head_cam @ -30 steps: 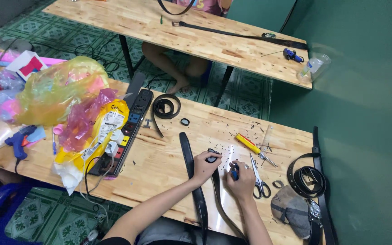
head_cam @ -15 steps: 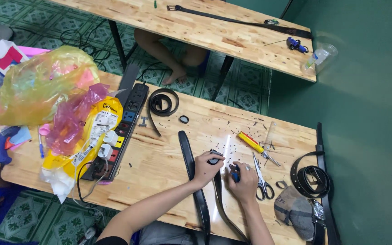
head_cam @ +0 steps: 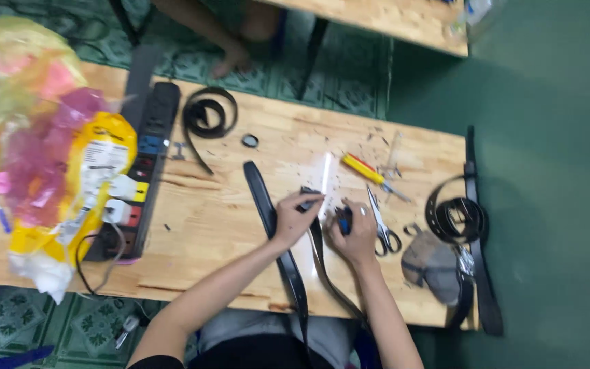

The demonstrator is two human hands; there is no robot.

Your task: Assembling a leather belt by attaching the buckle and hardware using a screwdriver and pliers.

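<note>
Lying near the middle of the wooden table point(head_cam: 240, 225), running from centre toward the near edge and hanging over it: a dark belt point(head_cam: 322, 263), its far end pinned flat so as not to be sliding. Pressing down on that end with fingers closed together: the left hand point(head_cam: 293, 217), seemingly steadying the strap against the board. Sitting just right of it and curling tightly around a small blue-handled tool point(head_cam: 343, 220), tip apparently meeting the strap: the right hand point(head_cam: 354, 236); tool kind too blurred for telling. Lying alongside on the left, a second black belt point(head_cam: 272, 232), parallel and likewise trailing off the near edge. Resting just right of the hands, within easy reach, scissors point(head_cam: 382, 225), and farther off a yellow-handled screwdriver point(head_cam: 363, 169). Coiling at the right end, more belts point(head_cam: 455, 219); another coil point(head_cam: 207, 117) sitting at the far side. Stretching along the left, a power strip point(head_cam: 141, 164), with a heap of coloured plastic bags point(head_cam: 42, 143) beyond it.
</note>
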